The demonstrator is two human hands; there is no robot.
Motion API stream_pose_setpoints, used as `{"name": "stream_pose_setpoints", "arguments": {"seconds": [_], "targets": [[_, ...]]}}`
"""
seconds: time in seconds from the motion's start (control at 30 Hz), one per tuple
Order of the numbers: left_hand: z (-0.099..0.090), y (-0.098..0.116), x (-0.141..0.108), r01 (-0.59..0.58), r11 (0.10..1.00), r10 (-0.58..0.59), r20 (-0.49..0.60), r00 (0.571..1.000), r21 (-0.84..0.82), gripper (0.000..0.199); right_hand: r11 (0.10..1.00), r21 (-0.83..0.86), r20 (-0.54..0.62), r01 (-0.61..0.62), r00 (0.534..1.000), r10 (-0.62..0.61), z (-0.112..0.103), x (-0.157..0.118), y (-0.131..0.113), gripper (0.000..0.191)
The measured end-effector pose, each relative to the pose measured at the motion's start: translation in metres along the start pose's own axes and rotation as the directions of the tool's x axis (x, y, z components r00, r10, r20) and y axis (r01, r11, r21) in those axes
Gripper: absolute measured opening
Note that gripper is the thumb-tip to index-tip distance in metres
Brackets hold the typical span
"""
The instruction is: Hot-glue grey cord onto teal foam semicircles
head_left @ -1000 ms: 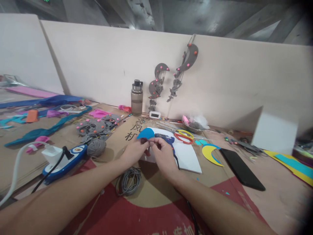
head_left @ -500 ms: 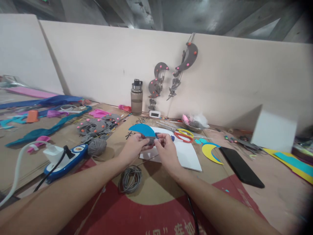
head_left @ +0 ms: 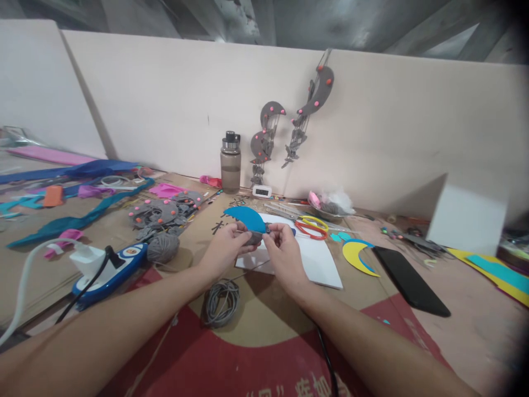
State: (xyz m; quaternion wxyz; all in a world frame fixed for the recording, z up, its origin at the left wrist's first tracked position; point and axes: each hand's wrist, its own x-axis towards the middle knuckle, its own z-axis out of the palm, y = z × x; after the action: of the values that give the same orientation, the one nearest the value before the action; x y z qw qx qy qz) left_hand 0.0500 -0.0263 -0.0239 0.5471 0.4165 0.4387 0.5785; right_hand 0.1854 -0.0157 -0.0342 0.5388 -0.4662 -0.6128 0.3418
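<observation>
My left hand (head_left: 226, 246) pinches the lower edge of a bright blue, crescent-like flat piece (head_left: 247, 216) between thumb and fingers, and the piece is held up above the near edge of a flat white board (head_left: 316, 259). My right hand (head_left: 285, 255) has thumb and fingertips drawn together at the blue piece's right-hand tip, where a small grey bit shows; I cannot tell exactly what those fingers grip. A thin grey strand runs from near my hands down toward a loose coil of grey cord (head_left: 221, 303) on the brown-and-red printed cardboard (head_left: 248, 325) just below them. Beyond my right hand, scissors with red and yellow loop handles (head_left: 313, 230) lie at the board's far side. To the right, a yellow paper crescent (head_left: 355, 258) overlaps a blue one beside a black rectangular phone (head_left: 410, 281). On my left, a ball of grey yarn (head_left: 163, 248) sits next to a blue-and-white power strip (head_left: 111, 275).
</observation>
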Motion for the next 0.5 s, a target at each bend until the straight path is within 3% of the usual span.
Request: {"name": "stream_pose_setpoints", "arguments": {"seconds": [0.33, 0.5], "targets": [[-0.0043, -0.0082, 0.0049, -0.066, 0.990, 0.062, 0.035, 0.997, 0.125, 0.016, 0.993, 0.087, -0.015, 0.078, 0.997, -0.077, -0.0027, 0.0001, -0.0081, 0.014], [-0.0039, -0.0077, 0.0035, -0.056, 0.995, 0.053, 0.037, 0.998, 0.083, 0.017, 0.992, 0.094, -0.018, 0.082, 0.997, -0.081, -0.0036, 0.0015, -0.0057, 0.014]]}}
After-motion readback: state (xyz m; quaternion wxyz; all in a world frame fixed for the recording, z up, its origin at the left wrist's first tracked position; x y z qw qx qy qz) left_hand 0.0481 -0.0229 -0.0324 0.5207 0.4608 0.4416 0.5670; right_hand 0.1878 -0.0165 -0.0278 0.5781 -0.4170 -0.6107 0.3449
